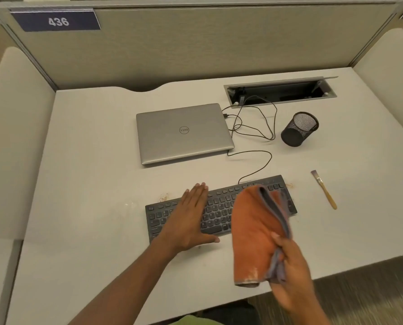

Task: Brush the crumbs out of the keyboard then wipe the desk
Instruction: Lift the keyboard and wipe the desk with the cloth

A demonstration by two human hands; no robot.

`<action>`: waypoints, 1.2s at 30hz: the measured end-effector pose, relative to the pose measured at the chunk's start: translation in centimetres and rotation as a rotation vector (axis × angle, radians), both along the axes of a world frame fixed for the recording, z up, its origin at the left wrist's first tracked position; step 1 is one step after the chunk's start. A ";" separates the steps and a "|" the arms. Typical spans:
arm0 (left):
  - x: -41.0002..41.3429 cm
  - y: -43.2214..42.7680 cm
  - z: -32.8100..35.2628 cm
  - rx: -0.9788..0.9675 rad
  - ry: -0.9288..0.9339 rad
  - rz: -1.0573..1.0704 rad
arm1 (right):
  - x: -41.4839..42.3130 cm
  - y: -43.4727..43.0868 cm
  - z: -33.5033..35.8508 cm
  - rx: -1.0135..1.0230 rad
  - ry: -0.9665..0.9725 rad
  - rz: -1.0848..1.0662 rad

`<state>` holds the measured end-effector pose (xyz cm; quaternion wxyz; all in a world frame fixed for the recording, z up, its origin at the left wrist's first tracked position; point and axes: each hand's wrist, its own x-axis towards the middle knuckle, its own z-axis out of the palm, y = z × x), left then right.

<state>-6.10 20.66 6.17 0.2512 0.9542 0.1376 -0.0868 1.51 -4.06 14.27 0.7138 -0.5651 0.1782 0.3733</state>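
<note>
A dark grey keyboard [221, 207] lies slanted on the pale desk [97, 174]. My left hand [191, 219] rests flat on its left half, fingers straight. My right hand [289, 270] grips a folded orange cloth [252, 233] with a grey edge and holds it above the keyboard's right half, hiding several keys. Small brown crumbs [163, 197] lie on the desk by the keyboard's far left corner, and more crumbs [289, 184] by its far right corner. A small brush [324, 190] with a wooden handle lies on the desk, right of the keyboard.
A closed silver laptop [184, 132] sits behind the keyboard, with black cables [254, 127] running to an open cable hatch [280, 91]. A black mesh pen cup [300, 129] stands at the right. Partition walls enclose the desk on three sides.
</note>
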 end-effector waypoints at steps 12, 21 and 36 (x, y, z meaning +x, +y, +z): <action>6.4 -2.5 -0.9 0.053 0.108 -0.133 | 7.0 -10.4 0.7 -0.640 -0.452 -0.124; 7.4 -2.8 -0.8 0.124 0.136 -0.166 | 8.9 -10.5 -3.1 -0.816 -0.605 0.213; 8.7 3.3 8.0 0.137 0.077 -0.026 | 12.3 -5.2 -12.7 -0.983 -0.953 0.397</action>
